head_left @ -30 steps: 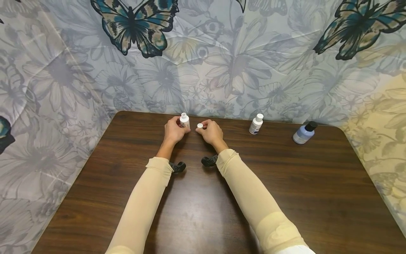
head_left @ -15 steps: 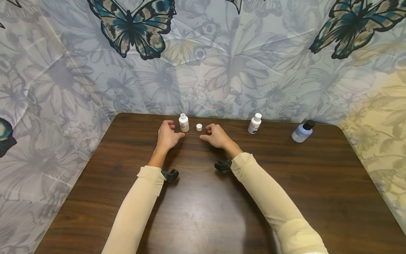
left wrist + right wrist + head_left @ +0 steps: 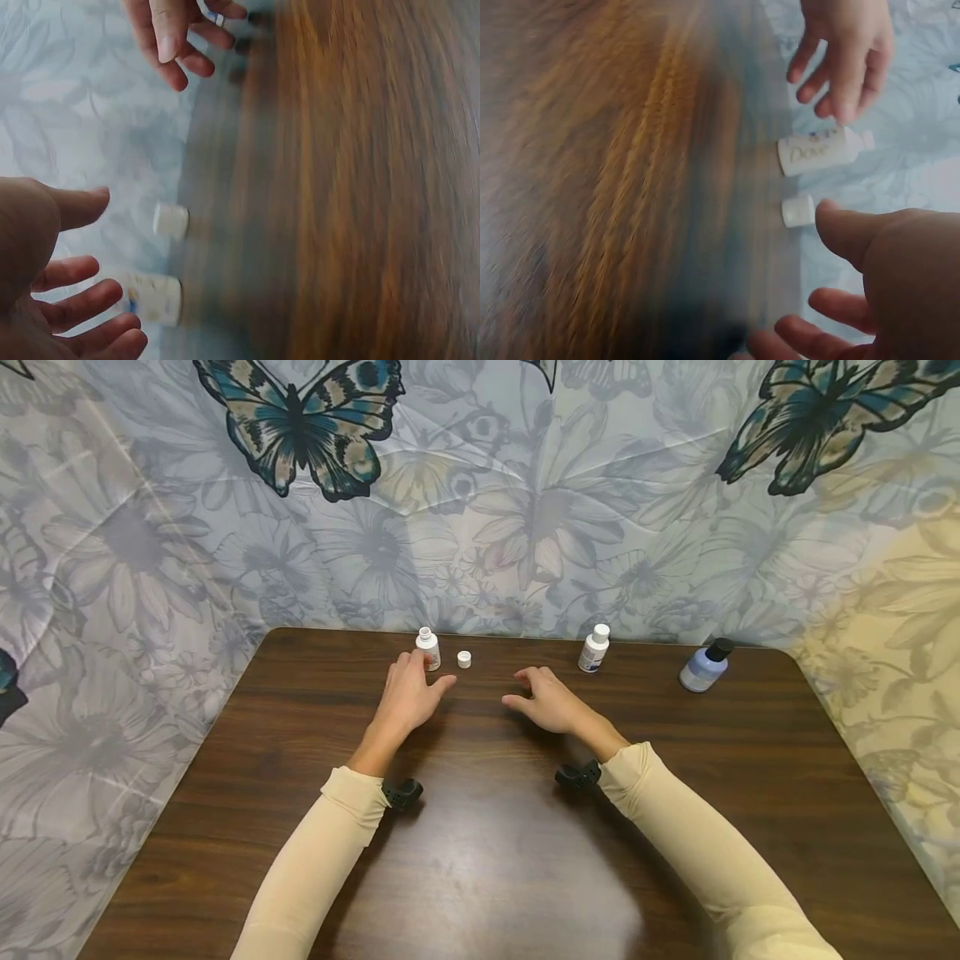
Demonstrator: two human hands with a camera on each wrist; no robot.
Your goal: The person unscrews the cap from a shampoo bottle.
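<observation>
A small white bottle (image 3: 429, 647) stands uncapped near the table's back edge; "Dove" is readable on it in the right wrist view (image 3: 814, 151). Its white cap (image 3: 464, 659) rests on the table just to its right. My left hand (image 3: 408, 693) hovers in front of the bottle, fingers spread and holding nothing, partly covering it in the head view. Farther right, my right hand (image 3: 553, 700) is above the table with thumb and fingers apart, nothing in its grasp. It lies between the cap and a second, capped white bottle (image 3: 593, 649).
A light-blue bottle with a black cap (image 3: 705, 666) stands at the back right of the brown wooden table (image 3: 480, 860). Behind the table hangs a cloth (image 3: 540, 518) printed with flowers and butterflies. Each wrist wears a black band device (image 3: 403, 794).
Both hands have let go of the bottle and the cap, which now stand on the table. My right hand has drawn away to the right; the left has moved slightly in front of the bottle.
</observation>
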